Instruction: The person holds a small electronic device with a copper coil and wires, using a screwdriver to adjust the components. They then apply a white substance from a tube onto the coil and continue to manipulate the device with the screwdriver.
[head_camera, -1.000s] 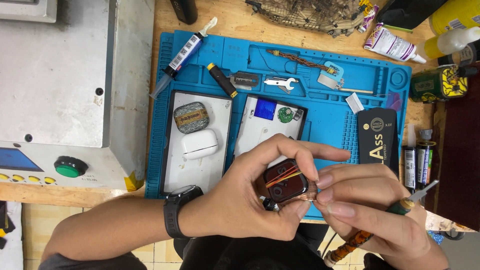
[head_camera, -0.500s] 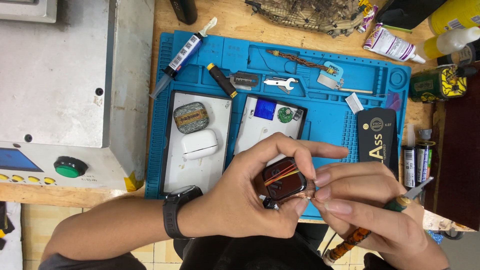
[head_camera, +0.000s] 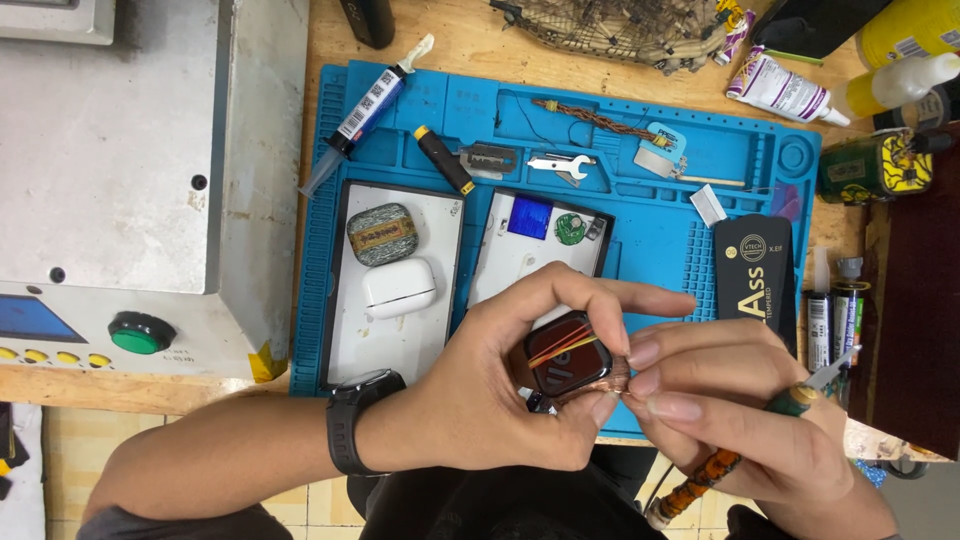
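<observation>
Close together above the blue mat's (head_camera: 640, 250) near edge, the left hand (head_camera: 480, 400) pinches a small dark device (head_camera: 565, 352) steady, apparently so the right hand (head_camera: 740, 420), gripping a green-handled tool (head_camera: 800, 395), can work its rim.

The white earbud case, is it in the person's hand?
No, the white earbud case lies on the white tray, while the left hand holds a small dark watch-like device.

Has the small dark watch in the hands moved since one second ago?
No. The watch sits at the same spot below the white tray, held by the left hand.
</observation>
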